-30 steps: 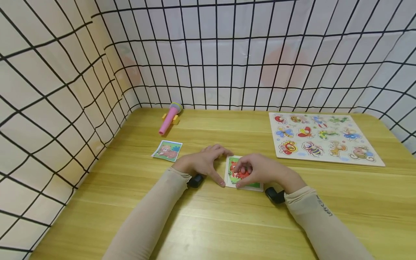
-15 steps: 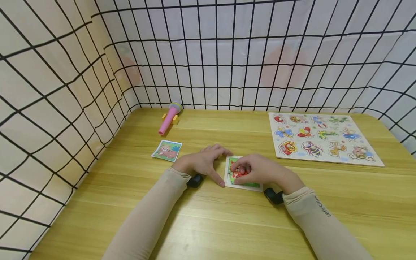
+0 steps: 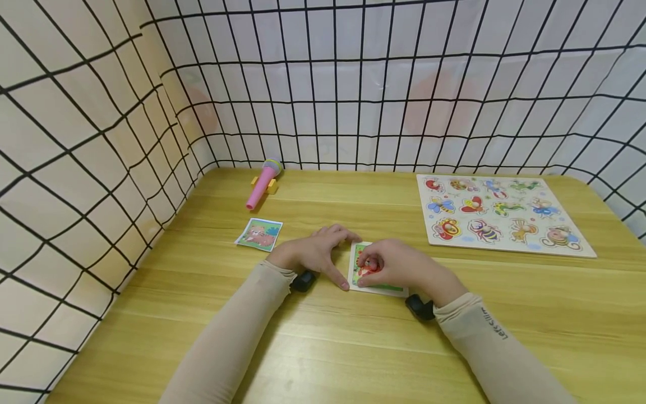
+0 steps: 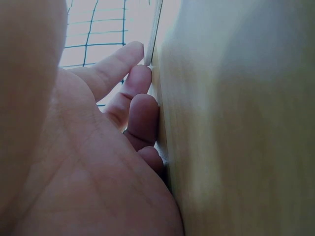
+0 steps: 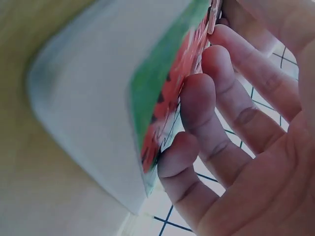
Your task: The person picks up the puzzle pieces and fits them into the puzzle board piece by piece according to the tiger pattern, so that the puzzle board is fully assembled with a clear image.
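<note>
A small white-framed tiger jigsaw puzzle (image 3: 355,277) lies in the middle of the table in the head view. My left hand (image 3: 318,253) rests at its left side, thumb near the lower corner and forefinger near the upper one. In the left wrist view the fingertips (image 4: 143,115) lie against the tabletop. My right hand (image 3: 404,266) is over the picture with bent fingers, pinching a red puzzle piece (image 5: 212,20) between thumb and forefinger. Its other fingertips (image 5: 198,93) touch the red and green picture. The hand hides part of the tiger.
Left of the hands lies a tiger picture card (image 3: 259,234) with a lifted corner. Behind it a pink toy microphone (image 3: 262,185) leans on yellow blocks (image 3: 272,187). A wooden insect puzzle board (image 3: 504,216) lies at the right. Gridded cloth (image 3: 348,118) encloses the table.
My right hand has slid a little left across the tiger puzzle, with thumb and forefinger still close together. The left hand has stayed in place.
</note>
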Demonstrator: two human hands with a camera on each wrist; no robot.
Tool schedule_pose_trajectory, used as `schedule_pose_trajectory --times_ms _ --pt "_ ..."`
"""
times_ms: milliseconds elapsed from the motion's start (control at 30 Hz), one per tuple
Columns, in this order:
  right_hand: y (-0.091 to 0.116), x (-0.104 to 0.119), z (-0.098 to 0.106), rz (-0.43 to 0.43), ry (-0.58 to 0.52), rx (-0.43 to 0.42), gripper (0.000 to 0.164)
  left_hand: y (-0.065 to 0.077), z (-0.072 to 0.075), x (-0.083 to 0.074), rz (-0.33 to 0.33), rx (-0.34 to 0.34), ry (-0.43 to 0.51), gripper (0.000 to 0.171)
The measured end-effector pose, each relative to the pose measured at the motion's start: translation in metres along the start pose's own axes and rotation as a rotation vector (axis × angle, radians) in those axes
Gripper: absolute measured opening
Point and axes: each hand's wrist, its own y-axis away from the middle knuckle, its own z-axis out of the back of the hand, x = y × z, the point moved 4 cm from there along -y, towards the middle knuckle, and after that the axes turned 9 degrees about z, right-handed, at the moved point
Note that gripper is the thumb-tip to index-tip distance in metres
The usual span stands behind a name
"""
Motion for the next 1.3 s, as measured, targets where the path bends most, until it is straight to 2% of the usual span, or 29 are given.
schedule_pose_trajectory --times_ms 267,467,633,1000,1167,1300 --pt "0.007 -0.003 0.011 -0.036 -0.094 0.043 0.034 0.000 -0.001 -0.002 0.001 -0.005 0.027 0.100" --pt "0.005 -0.003 0.010 -0.028 -0.020 0.084 0.034 0.001 0.000 -0.002 0.003 0.001 0.022 0.099" --pt "0.004 -0.001 0.006 -0.025 0.035 0.080 0.032 0.001 0.000 -0.002 0.002 0.001 0.014 0.099" --pt "0.004 0.005 0.005 -0.007 0.020 0.051 0.030 0.002 0.000 -0.003 0.002 -0.004 0.021 0.098" --pt "0.005 0.004 0.006 -0.028 -0.006 0.046 0.026 0.001 0.000 -0.002 0.002 -0.001 0.024 0.099" --pt "0.004 0.006 0.005 -0.018 0.024 0.038 0.027 0.001 0.000 -0.001 0.004 0.002 0.014 0.099"
